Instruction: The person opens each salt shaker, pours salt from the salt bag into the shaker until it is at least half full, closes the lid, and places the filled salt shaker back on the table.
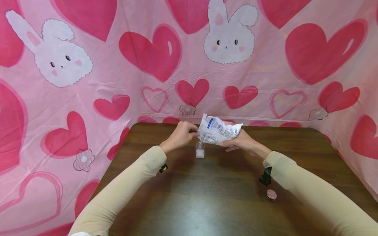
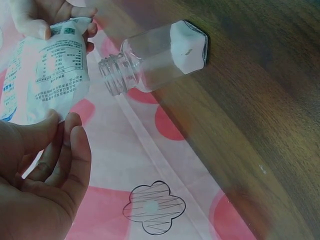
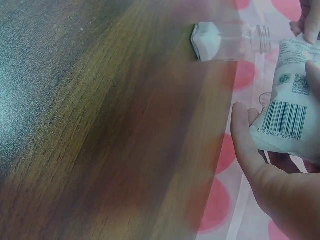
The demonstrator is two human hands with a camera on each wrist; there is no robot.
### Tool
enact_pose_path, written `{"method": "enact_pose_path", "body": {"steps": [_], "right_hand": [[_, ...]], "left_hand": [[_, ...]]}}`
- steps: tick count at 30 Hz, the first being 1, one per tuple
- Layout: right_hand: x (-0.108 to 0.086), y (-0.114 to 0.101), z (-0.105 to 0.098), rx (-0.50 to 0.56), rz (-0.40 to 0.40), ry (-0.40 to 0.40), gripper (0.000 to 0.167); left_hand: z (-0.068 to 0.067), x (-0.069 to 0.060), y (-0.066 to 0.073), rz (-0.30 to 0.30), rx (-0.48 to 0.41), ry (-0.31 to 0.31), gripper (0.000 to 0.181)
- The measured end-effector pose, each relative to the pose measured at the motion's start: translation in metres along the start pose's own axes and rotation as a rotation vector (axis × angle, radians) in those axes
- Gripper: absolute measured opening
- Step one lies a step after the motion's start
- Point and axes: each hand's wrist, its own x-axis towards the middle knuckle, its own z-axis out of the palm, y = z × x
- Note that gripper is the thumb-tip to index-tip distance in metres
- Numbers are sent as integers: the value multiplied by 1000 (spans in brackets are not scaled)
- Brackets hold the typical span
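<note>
A white printed bag [image 1: 217, 129] is held tilted above a small glass jar [image 1: 200, 151], which stands upright on the table with white grains in its lower part. The left hand [image 1: 183, 133] pinches one corner of the bag between thumb and fingers, as the left wrist view shows. Supporting the bag's other end, the right hand [image 1: 240, 141] has its fingers curled round it; the barcode side [image 3: 285, 120] faces the right wrist camera. The jar's threaded mouth [image 2: 114, 75] has no lid and is close to the bag, with a gap between them.
A round pink lid with holes [image 1: 271, 194] lies on the brown wooden table [image 1: 183, 196], near the right forearm. Behind the table hangs a pink cloth [image 1: 165, 95] with hearts and rabbits.
</note>
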Motion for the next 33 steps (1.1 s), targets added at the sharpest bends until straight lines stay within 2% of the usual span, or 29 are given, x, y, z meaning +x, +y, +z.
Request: {"method": "enact_pose_path", "body": {"steps": [33], "right_hand": [[-2,-1,1,-1,0,-9,60]], "left_hand": [[1,-1,-1,8,-1,3,5]]}}
